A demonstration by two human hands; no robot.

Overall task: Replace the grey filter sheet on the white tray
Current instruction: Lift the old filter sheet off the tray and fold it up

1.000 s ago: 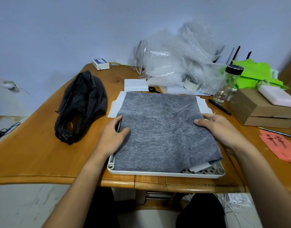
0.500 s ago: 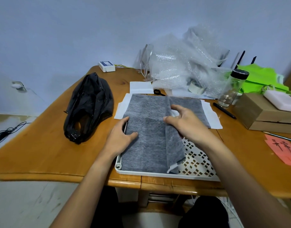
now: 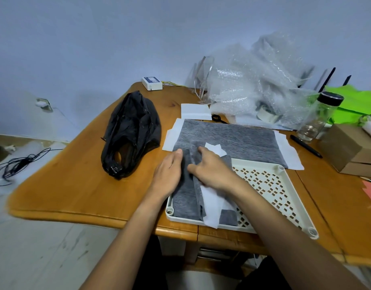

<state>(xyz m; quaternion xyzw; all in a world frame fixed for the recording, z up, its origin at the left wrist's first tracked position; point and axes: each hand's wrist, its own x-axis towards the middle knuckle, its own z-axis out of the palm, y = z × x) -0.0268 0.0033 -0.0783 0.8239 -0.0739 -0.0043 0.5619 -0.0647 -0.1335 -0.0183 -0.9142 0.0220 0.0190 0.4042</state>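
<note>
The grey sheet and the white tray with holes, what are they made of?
Grey sheet: looks like soft felt-like fabric; fuzzy and matte, it folds under the hands. White tray: probably hard plastic; smooth with neat cut-out holes.

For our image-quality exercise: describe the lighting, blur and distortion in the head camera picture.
Head view: soft, even light with faint shadows; wide-angle lens bows the table edge; bubble wrap glints mildly; left hand and right hand are slightly soft.

Black bag point(image 3: 131, 132) left; bubble wrap point(image 3: 255, 80), jar point(image 3: 320, 116), possibly pen point(image 3: 306, 146).
</note>
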